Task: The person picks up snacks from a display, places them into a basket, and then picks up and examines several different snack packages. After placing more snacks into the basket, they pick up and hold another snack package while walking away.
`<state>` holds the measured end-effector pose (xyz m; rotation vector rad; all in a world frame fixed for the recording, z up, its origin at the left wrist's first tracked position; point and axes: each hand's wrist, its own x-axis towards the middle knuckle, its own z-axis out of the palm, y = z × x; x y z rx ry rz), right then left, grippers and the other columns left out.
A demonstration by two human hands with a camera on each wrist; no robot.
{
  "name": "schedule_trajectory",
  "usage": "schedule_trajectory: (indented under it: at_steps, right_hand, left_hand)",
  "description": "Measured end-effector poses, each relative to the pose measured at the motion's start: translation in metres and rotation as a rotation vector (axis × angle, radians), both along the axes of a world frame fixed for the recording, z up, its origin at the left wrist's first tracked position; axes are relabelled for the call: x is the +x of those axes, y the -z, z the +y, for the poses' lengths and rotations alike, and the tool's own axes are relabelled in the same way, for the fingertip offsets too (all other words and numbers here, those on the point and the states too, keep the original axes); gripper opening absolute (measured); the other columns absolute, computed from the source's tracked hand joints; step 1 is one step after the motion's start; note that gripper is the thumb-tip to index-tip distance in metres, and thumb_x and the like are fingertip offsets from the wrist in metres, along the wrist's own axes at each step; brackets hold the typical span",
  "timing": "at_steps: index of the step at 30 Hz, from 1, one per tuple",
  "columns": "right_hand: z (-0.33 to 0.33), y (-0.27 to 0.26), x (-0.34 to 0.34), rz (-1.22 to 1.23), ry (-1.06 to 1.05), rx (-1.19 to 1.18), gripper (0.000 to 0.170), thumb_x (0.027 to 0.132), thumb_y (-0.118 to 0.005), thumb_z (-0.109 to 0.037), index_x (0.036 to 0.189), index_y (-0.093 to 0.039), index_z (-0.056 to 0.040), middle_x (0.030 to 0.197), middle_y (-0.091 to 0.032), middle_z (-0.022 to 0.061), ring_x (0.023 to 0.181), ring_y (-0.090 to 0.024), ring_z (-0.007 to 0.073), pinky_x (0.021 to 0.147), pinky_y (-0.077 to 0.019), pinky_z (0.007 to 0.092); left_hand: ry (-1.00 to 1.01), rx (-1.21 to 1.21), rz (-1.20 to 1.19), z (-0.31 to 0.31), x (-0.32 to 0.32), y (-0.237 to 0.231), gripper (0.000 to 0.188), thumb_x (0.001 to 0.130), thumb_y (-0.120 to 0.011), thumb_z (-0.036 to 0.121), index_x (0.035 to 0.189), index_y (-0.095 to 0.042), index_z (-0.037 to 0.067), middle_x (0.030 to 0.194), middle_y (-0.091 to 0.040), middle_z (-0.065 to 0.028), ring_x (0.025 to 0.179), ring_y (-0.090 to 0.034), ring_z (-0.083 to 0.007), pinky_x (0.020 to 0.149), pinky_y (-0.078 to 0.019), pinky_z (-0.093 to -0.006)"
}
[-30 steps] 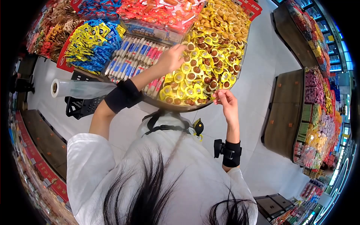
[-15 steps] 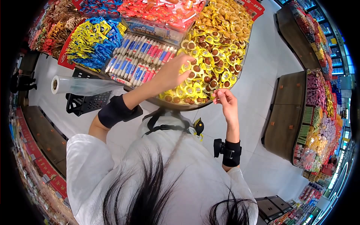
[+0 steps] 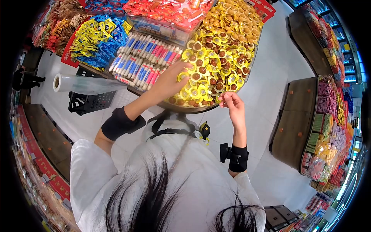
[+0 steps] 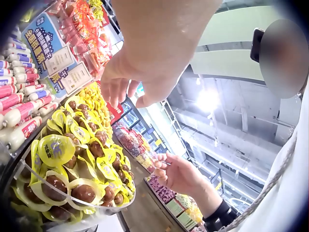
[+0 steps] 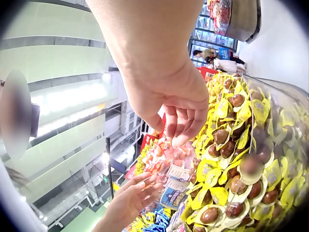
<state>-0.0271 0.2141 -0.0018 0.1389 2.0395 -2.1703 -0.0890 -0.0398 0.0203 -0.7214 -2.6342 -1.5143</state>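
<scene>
In the head view my left hand (image 3: 172, 83) hovers between white-and-coloured stick packs (image 3: 141, 75) and yellow-wrapped brown round snacks (image 3: 201, 69), fingers loosely bent. The left wrist view shows that hand (image 4: 147, 63) above the bin, with nothing visible in its grasp. Beside the bin's front right edge is my right hand (image 3: 234, 108), its fingers bent and thumb near them. From the right wrist, this hand (image 5: 169, 104) hangs with loosely curled fingers beside the yellow packs (image 5: 222, 145), and no held item shows.
Blue and yellow packets (image 3: 98, 38) and red packets (image 3: 166, 13) fill neighbouring bins. A clear plastic bag roll (image 3: 83, 85) lies left, above a black basket (image 3: 91, 102). Wooden display cabinets (image 3: 295, 116) stand right, across the pale floor (image 3: 266, 92).
My left hand has drawn back down and left from the yellow-wrapped snacks, its fingers lower over the bin. My right hand stays nearly in place.
</scene>
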Motion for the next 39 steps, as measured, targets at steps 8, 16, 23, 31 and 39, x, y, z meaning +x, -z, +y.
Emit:
schedule_trajectory:
  at_steps: [8, 16, 23, 31, 39]
  right_hand:
    - [0.008, 0.005, 0.0, 0.01, -0.016, 0.018, 0.018, 0.09, -0.046, -0.016, 0.091, -0.055, 0.0001, 0.08, -0.06, 0.0056, 0.066, -0.053, 0.01, 0.061, -0.045, 0.0236]
    - [0.02, 0.009, 0.005, -0.015, -0.004, 0.025, 0.018, 0.09, -0.046, -0.016, 0.091, -0.055, -0.0002, 0.08, -0.06, 0.0057, 0.066, -0.054, 0.0103, 0.062, -0.045, 0.0236]
    - [0.018, 0.022, -0.002, -0.039, 0.015, -0.011, 0.016, 0.089, -0.05, -0.014, 0.09, -0.056, 0.0004, 0.079, -0.06, 0.0049, 0.063, -0.053, 0.0084, 0.059, -0.0436, 0.0211]
    - [-0.007, 0.009, -0.017, -0.033, 0.01, -0.016, 0.016, 0.088, -0.05, -0.014, 0.089, -0.056, 0.0005, 0.078, -0.06, 0.0038, 0.063, -0.052, 0.0075, 0.06, -0.0438, 0.0206]
    - [-0.012, 0.006, -0.019, -0.025, 0.053, -0.016, 0.018, 0.09, -0.044, -0.013, 0.085, -0.055, 0.0002, 0.077, -0.059, 0.005, 0.065, -0.052, 0.0102, 0.061, -0.0435, 0.0232]
  left_hand:
    - [-0.026, 0.01, -0.033, 0.007, 0.008, 0.008, 0.035, 0.078, -0.055, 0.004, 0.112, -0.047, 0.005, 0.107, -0.052, -0.0079, 0.095, -0.054, -0.0181, 0.081, -0.0439, -0.0305]
    - [-0.041, 0.046, -0.093, 0.018, 0.014, 0.012, 0.035, 0.078, -0.055, 0.007, 0.112, -0.047, 0.004, 0.107, -0.053, -0.0095, 0.095, -0.054, -0.0207, 0.081, -0.0433, -0.0311]
    - [-0.061, 0.097, -0.217, 0.016, 0.023, 0.013, 0.033, 0.08, -0.054, 0.005, 0.113, -0.046, 0.003, 0.107, -0.053, -0.0083, 0.096, -0.054, -0.0171, 0.082, -0.0437, -0.0292]
    - [-0.07, 0.226, -0.273, -0.001, 0.017, 0.025, 0.03, 0.079, -0.055, 0.006, 0.109, -0.049, 0.002, 0.105, -0.056, -0.0094, 0.091, -0.057, -0.0175, 0.079, -0.0445, -0.0276]
    - [-0.061, 0.23, -0.343, 0.001, 0.009, 0.028, 0.03, 0.079, -0.054, 0.002, 0.108, -0.049, 0.003, 0.104, -0.056, -0.0069, 0.092, -0.057, -0.0161, 0.079, -0.0447, -0.027]
